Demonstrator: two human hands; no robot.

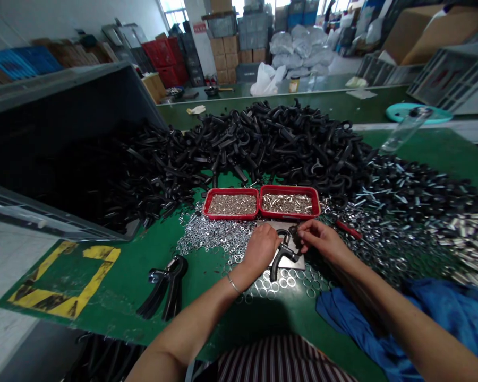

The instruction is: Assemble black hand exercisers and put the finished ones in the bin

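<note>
A black curved clamp handle with a metal spring [281,260] lies over a small metal plate [300,263] in front of me. My left hand [263,245] is closed, its fingertips at the left side of this clamp handle; the fingers are partly hidden. My right hand [321,239] pinches at the right side, thumb and fingers together around something small and dark that I cannot make out. Flat metal rings [271,286] lie on the table just below the plate. Left of my arms rests a clamp with two black handles [167,286], joined at the top.
Two red trays [231,216] of small metal pins stand beyond my hands. Behind them rises a heap of black clamp parts [263,138], spilling from a grey crate [143,106]. A red-handled screwdriver [348,229], silver cylinders [468,239] and blue cloth [354,318] lie right.
</note>
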